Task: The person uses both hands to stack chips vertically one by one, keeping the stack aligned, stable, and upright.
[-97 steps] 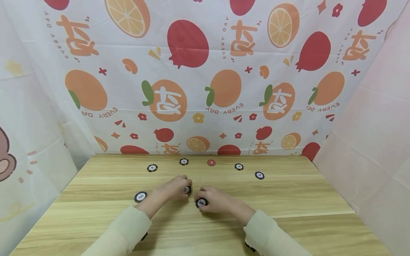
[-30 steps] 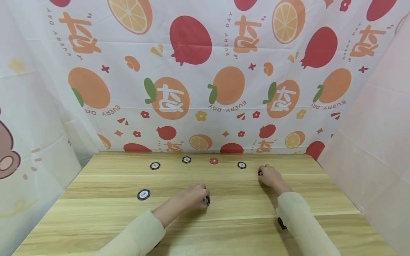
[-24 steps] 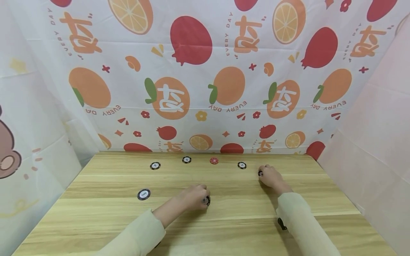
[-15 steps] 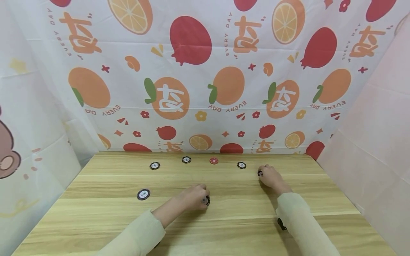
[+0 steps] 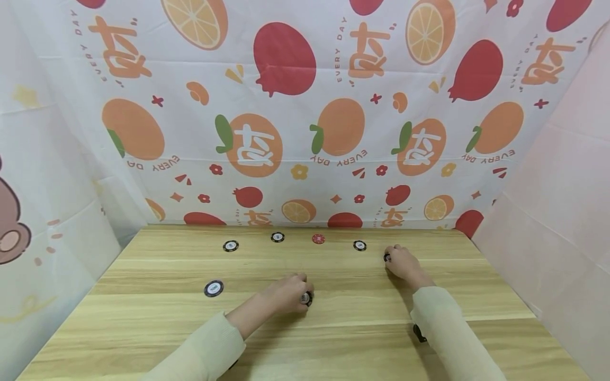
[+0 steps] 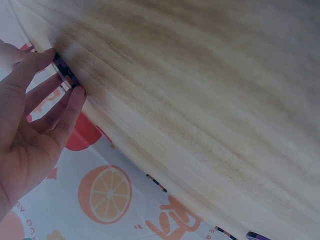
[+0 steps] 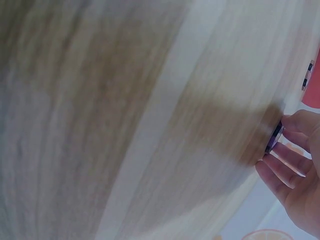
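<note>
In the head view my left hand (image 5: 288, 294) is at the middle of the table, thumb and fingers pinching the edges of a dark poker chip (image 5: 306, 299) marked with a white centre. The left wrist view shows that poker chip (image 6: 66, 70) edge-on between thumb and fingertips, close to the wood. Farther back on the right, my right hand (image 5: 402, 262) pinches another dark poker chip (image 5: 387, 257), mostly covered by the fingers. From the right wrist, this chip (image 7: 274, 137) appears edge-on at the tabletop.
Across the back lie two dark chips on the left (image 5: 231, 246) (image 5: 278, 237), a red chip (image 5: 318, 239) and a dark chip (image 5: 359, 245). A chip marked 500 (image 5: 214, 288) lies at the left. Fruit-printed cloth (image 5: 305, 132) stands behind the wooden table (image 5: 143, 317).
Since about three seconds ago, my right hand has moved from the middle to the far-right chip, and my left hand has shifted right. Over the last second both have stayed still.
</note>
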Demonstrator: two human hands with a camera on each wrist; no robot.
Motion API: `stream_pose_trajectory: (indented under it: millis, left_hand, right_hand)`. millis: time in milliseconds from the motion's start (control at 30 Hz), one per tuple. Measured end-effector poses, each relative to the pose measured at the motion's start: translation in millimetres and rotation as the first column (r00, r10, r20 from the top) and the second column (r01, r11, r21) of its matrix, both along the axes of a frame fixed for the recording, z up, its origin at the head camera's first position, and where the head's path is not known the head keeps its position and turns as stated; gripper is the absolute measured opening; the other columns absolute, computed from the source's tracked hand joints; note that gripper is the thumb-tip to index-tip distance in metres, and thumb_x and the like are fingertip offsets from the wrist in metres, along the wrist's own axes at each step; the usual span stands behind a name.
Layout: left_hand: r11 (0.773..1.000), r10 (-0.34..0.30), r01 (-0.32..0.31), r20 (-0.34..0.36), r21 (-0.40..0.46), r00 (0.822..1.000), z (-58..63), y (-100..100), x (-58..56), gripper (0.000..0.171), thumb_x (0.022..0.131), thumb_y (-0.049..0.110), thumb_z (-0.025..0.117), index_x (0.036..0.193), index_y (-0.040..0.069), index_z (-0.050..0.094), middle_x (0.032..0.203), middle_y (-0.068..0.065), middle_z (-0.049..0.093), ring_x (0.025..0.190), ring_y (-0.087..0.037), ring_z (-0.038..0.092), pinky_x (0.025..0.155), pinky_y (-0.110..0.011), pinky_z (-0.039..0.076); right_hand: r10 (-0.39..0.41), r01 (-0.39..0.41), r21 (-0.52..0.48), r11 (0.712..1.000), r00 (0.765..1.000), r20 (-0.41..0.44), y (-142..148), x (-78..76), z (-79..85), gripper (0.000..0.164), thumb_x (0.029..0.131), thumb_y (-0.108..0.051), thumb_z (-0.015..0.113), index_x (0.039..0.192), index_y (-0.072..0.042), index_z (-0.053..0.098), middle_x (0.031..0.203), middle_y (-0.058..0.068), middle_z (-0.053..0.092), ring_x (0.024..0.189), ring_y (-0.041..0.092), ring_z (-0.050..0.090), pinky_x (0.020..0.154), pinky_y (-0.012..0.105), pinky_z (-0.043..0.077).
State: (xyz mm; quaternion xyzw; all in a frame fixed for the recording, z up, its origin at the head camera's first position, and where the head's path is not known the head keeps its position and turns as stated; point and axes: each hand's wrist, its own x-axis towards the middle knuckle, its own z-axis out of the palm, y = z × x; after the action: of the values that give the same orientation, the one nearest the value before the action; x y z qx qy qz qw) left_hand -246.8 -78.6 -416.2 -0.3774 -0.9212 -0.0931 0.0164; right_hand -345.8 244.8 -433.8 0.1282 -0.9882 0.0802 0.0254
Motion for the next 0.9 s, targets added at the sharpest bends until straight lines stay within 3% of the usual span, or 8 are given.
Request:
stream_pose_trajectory:
  millis: [600, 900]
  left_hand:
    - [0.999, 0.006, -0.007, 0.029, 0.037, 1.000, -0.2, -0.8, 0.6, 0.018, 0.070, 0.012, 0.073, 0.086, 0.009, 0.065, 0.082, -0.003, 0.051, 0.074, -0.018, 0.051, 0.060, -0.023, 0.045]
    - [0.979, -0.018, -0.010, 0.137, 0.205, 0.990, -7.0, -11.2, -0.8, 0.029, 0.068, 0.005, 0.073, 0.095, 0.001, 0.063, 0.087, -0.005, 0.050, 0.080, -0.018, 0.049, 0.069, -0.027, 0.046]
  right_hand:
    - [-0.004, 0.004, -0.004, 1.000, 1.000, 0.000, -0.3, -2.1, -1.7, 0.025, 0.081, -0.006, 0.055, 0.104, -0.001, 0.061, 0.094, 0.017, 0.054, 0.089, 0.038, 0.053, 0.069, 0.048, 0.047]
    - [0.008, -0.008, -0.035, 0.999, 1.000, -0.018, 0.4, -1.2, -1.1, 0.026, 0.078, -0.005, 0.056, 0.104, 0.000, 0.061, 0.094, 0.018, 0.054, 0.089, 0.037, 0.054, 0.070, 0.048, 0.047]
